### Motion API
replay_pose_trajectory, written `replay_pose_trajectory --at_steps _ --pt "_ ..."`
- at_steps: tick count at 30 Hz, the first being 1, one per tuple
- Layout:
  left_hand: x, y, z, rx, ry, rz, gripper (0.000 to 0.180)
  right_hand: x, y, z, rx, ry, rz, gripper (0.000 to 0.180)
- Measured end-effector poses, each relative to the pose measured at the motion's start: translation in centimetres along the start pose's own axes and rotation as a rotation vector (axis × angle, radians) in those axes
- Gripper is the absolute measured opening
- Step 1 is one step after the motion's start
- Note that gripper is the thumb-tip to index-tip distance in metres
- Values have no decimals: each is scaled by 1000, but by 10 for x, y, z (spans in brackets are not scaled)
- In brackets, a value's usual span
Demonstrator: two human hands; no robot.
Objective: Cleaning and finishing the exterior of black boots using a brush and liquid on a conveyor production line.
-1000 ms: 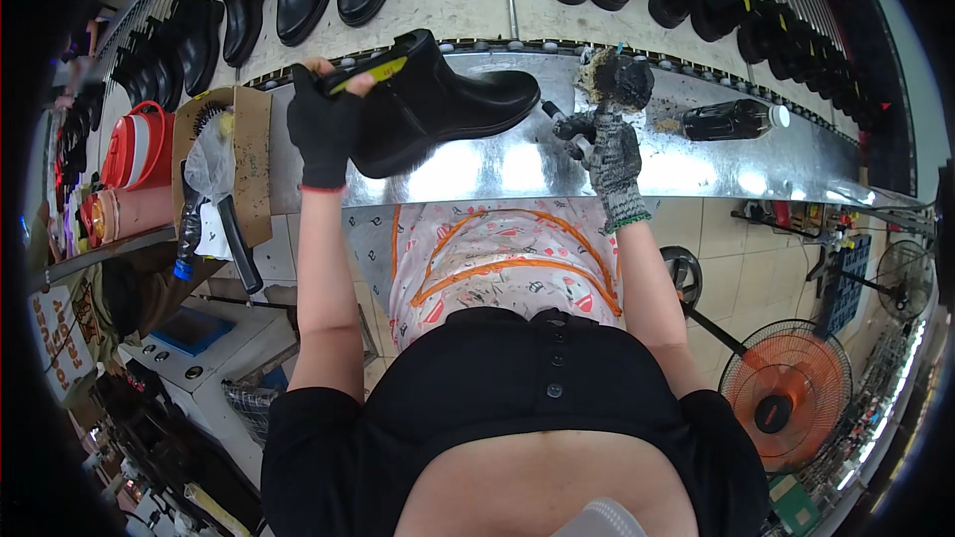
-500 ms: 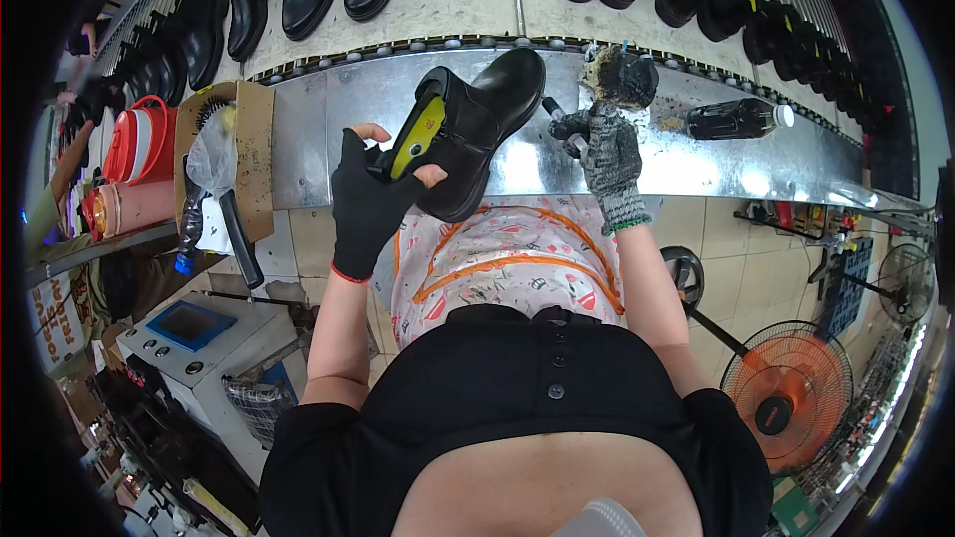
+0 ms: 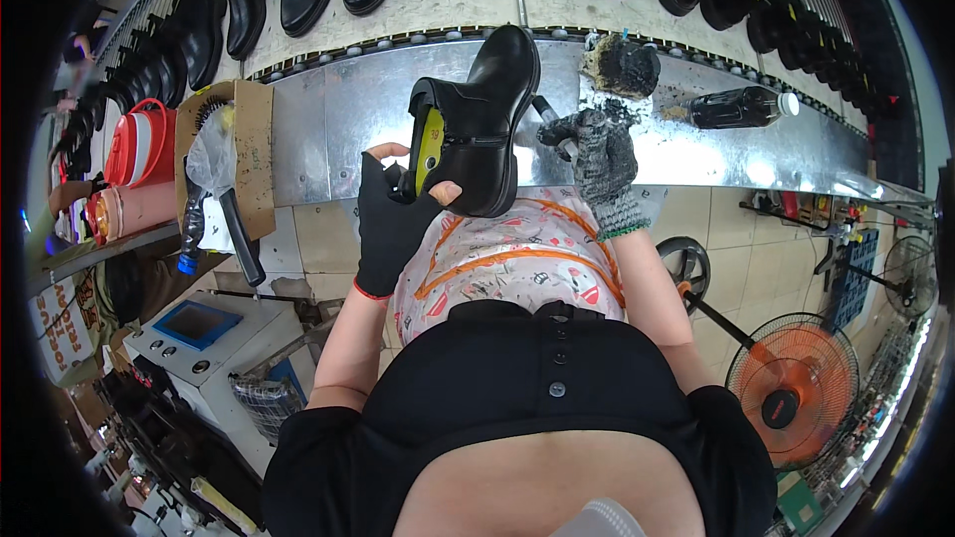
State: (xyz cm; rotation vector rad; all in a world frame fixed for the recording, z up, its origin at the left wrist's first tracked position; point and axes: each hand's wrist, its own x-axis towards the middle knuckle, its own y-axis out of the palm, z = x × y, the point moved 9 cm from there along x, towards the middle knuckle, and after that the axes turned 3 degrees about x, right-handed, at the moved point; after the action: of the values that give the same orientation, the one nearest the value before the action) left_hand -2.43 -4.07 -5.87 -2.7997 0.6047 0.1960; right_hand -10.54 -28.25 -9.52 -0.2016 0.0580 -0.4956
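Left hand (image 3: 390, 219) in a black fingerless glove has its fingers (image 3: 445, 191) clamped on a black boot (image 3: 477, 119), toe pointing to twelve o'clock above the metal surface (image 3: 328, 109). At three o'clock, the right hand (image 3: 597, 154) has fingers closed around a brush handle (image 3: 552, 121); a dark bottle (image 3: 736, 107) lies farther right.

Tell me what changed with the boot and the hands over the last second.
The left hand swung the black boot from lying sideways up on the metal ledge to toe-up, closer to the body. The right hand stayed by the ledge gripping its tool.
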Motion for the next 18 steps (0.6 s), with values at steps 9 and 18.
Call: replay_pose_trajectory --at_steps 9,18 --pt "-18 2 34 -212 -280 22 62 -19 15 12 -187 -12 128 58" --pt "-28 11 45 -348 -396 168 56 -17 1 23 -144 -76 203 31"
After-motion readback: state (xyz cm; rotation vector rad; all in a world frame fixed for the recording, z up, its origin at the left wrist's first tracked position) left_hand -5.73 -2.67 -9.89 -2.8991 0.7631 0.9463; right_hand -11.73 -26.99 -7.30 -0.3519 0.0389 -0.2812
